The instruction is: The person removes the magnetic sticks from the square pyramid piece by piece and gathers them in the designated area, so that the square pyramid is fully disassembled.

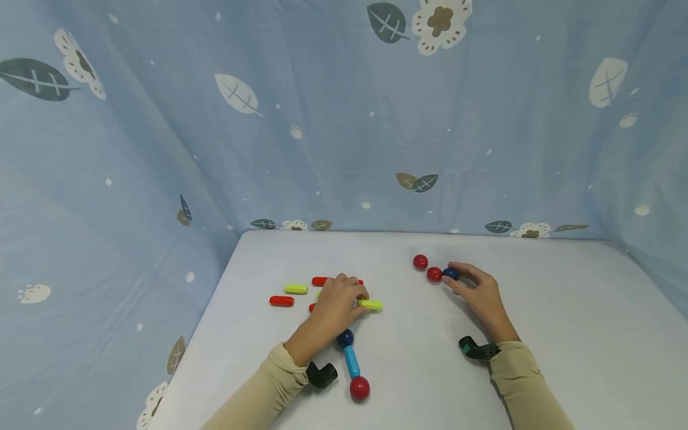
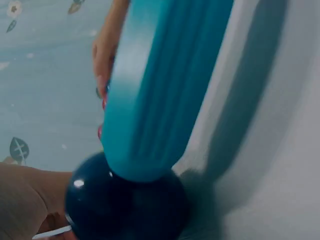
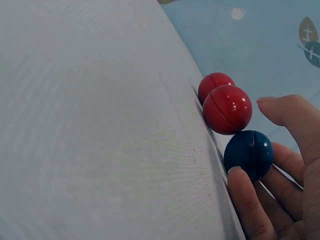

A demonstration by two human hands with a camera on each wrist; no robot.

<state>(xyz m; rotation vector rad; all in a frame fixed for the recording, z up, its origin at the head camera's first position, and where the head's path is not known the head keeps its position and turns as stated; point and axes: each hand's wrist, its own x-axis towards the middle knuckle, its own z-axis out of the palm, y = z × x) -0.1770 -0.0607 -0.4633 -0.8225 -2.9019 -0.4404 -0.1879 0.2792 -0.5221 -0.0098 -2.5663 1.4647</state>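
Note:
My left hand [image 1: 334, 301] reaches over a group of short rods and pinches the end of a yellow rod [image 1: 372, 305] between thumb and fingers. My right hand [image 1: 480, 292] grips a dark blue ball [image 1: 450, 273], with fingers around it in the right wrist view [image 3: 249, 155]. Beside that ball lies a red ball [image 1: 434, 275], and a second red ball [image 1: 420, 261] is just behind. Near the left wrist, a light blue rod [image 1: 352, 361] joins a dark blue ball [image 1: 346, 338] to a red ball [image 1: 359, 388]. This joined piece fills much of the left wrist view.
A yellow rod [image 1: 296, 289] and a red rod [image 1: 282, 301] lie left of the left hand. Another red rod [image 1: 319, 281] is partly behind it, and more rods are partly hidden under it. A patterned blue curtain [image 1: 344, 119] borders the white table [image 1: 419, 370].

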